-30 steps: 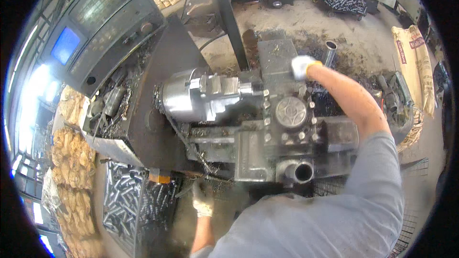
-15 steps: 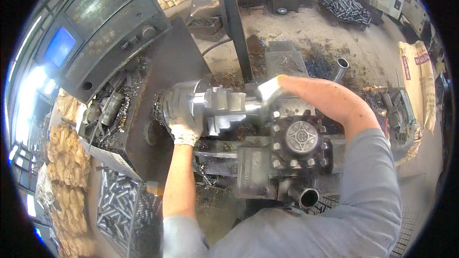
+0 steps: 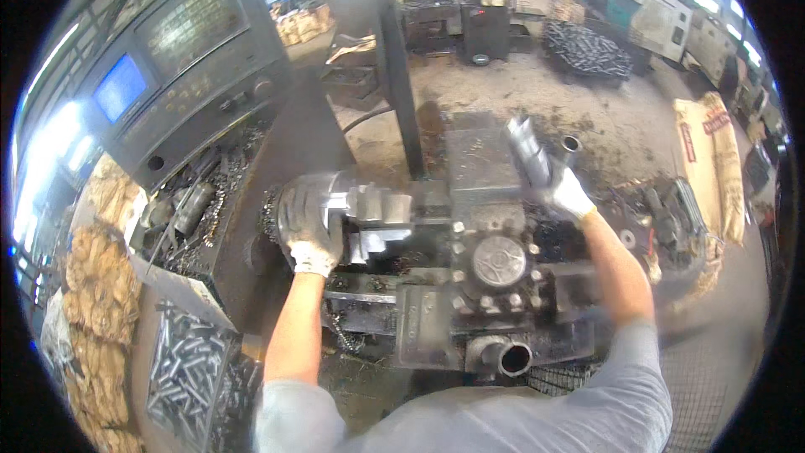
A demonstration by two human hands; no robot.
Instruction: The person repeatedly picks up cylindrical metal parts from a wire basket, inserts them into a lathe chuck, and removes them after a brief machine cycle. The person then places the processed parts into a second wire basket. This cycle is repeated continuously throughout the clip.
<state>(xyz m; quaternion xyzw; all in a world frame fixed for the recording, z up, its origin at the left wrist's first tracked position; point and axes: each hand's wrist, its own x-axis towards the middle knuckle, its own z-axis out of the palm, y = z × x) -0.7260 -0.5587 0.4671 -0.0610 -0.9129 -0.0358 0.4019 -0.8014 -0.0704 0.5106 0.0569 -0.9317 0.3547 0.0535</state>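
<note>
My left hand point(image 3: 307, 222), in a dark-palmed glove with a white cuff, grips the rim of the round lathe chuck point(image 3: 344, 184), its fingers curled over the near side. Stepped metal jaws point(image 3: 381, 206) stick out of the chuck towards the right. Above the machine's right part, my right hand point(image 3: 563, 190) is closed on a shiny metal tube point(image 3: 528, 151), smeared by motion and tilted up to the left. The square tool turret point(image 3: 498, 262), with a round cap and bolts around its edge, stands between my hands. An open tube end point(image 3: 516, 358) points towards me below it.
A control panel with a blue screen point(image 3: 122, 88) rises at the left. Below it a bin holds many metal tubes point(image 3: 186, 373), beside stacked brown sacks point(image 3: 101, 285). An upright tube point(image 3: 571, 144) stands beyond the turret. A cart of parts point(image 3: 589, 49) is farther back.
My right hand has moved away from the chuck jaws, outward to the right, and a shiny tube now shows in it. My left hand has stayed on the chuck. The view has tilted up.
</note>
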